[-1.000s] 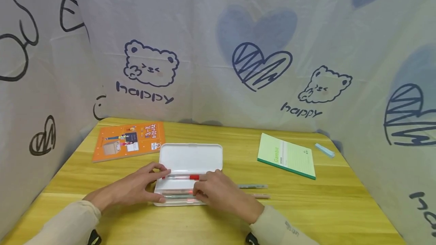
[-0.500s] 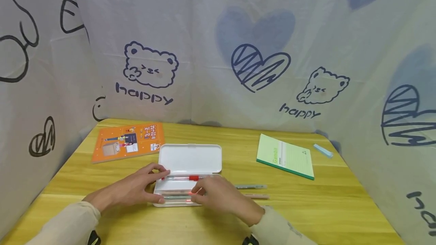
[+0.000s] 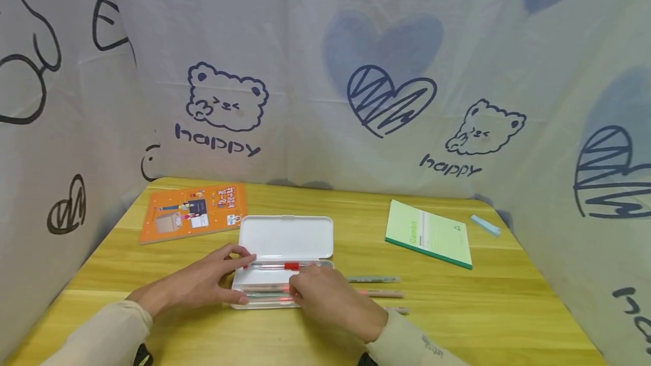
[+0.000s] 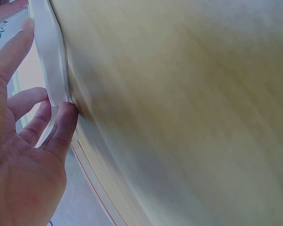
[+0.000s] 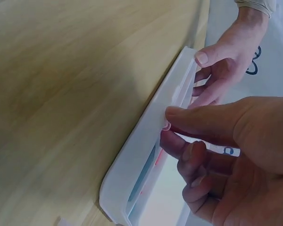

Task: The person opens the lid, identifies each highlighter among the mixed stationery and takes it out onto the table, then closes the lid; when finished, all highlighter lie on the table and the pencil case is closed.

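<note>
A white pencil case (image 3: 286,236) lies with its lid raised at the back. My left hand (image 3: 195,281) grips its left end, thumb at the front corner and fingers toward the back; the left wrist view shows fingertips on the white wall (image 4: 54,61). Inside, a clear pen with a red grip (image 3: 291,266) lies along the back, and several slim pens (image 3: 267,296) lie along the front. My right hand (image 3: 335,301) is over the front right of the case. Its thumb and forefinger pinch the end of a pen (image 5: 166,126), mostly hidden by the fingers.
Right of the case lie a grey-green pen (image 3: 375,279), a pinkish pen (image 3: 386,294) and another pen (image 3: 399,310), partly behind the forearm. An orange booklet (image 3: 193,213) is at back left. Farther right are a green notebook (image 3: 429,234) and a small light-blue stick (image 3: 485,225).
My right hand has shifted slightly toward the front of the case, its fingertips drawn together. The third pen on the table shows more beside the forearm. My left hand stays in place.
</note>
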Motion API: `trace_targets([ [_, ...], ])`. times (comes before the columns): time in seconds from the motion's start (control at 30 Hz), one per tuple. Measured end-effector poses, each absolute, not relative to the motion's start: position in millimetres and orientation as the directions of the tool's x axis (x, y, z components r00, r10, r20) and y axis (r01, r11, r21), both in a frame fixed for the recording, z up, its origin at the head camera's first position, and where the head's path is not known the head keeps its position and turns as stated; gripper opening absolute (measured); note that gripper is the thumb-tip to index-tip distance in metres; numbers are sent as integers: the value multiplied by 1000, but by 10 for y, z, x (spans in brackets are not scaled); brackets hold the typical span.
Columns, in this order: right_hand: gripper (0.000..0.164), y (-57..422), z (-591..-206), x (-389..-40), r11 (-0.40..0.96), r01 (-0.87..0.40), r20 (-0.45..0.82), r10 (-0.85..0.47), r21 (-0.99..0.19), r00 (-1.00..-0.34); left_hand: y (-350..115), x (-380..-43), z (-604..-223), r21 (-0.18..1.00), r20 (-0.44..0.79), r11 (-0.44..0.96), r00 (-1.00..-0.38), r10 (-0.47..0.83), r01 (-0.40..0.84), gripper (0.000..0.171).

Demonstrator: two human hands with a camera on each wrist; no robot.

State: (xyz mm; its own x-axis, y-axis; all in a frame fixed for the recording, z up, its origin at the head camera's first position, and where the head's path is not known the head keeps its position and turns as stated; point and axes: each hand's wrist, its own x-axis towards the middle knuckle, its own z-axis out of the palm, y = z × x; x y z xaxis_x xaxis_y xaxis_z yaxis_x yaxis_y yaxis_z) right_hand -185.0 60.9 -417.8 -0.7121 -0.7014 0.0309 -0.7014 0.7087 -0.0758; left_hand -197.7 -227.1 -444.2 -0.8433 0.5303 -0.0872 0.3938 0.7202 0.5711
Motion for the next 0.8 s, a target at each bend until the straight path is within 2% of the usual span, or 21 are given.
trace_targets([
  [0.17,10,634,-4184,-1903,680,-730,3,-732,-74,-682,-2254,-1984,-4435,570,-89,720,-841,534,397,83],
  [0.33,3,699,-4205,-1977,660,-728,-35,-745,-187,-666,-2247,-1984,-4432,573,-93,718,-839,536,395,83],
  [0.57,4,839,-4179,-1986,694,-668,-14,-696,-270,-718,-2256,-1992,-4444,567,-86,719,-840,536,402,83],
  [0.8,9,1290,-4041,-2116,720,-617,109,-619,-316,-778,-2259,-2002,-4456,573,-104,726,-846,524,380,83],
])
